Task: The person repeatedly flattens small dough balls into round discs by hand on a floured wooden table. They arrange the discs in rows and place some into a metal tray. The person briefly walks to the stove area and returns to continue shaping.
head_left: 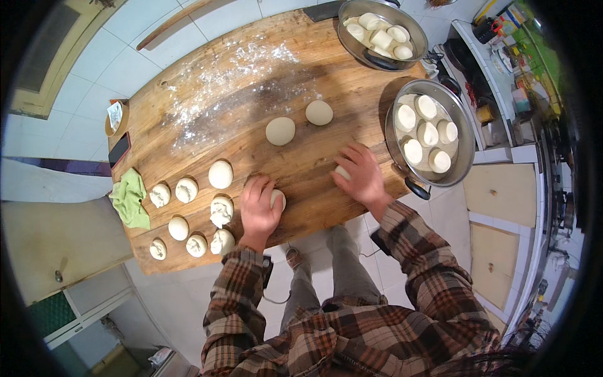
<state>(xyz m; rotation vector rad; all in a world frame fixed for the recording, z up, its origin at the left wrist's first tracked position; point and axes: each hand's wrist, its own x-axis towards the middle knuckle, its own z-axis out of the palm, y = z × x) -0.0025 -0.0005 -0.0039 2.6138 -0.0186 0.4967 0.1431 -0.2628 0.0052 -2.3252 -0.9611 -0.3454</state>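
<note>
On the wooden table (301, 169) my left hand (260, 205) is cupped around a ball of dough (278, 200), which shows at its right side. My right hand (360, 175) curves over another dough ball (343, 172), mostly covered by the fingers. Beyond the hands lie two smooth, rounded dough pieces, the larger one (280, 131) left of the other (319, 112). To the left of my left hand are several more dough balls, some smooth (220, 174), some with folded, creased tops (221, 211).
A round metal steamer pan (392, 136) with several dough pieces stands at the table's right edge; a second pan (346, 40) is behind it. White flour (202, 108) is scattered across the far left. A green cloth (129, 199), a phone (119, 150) and a bowl (123, 123) lie along the left edge.
</note>
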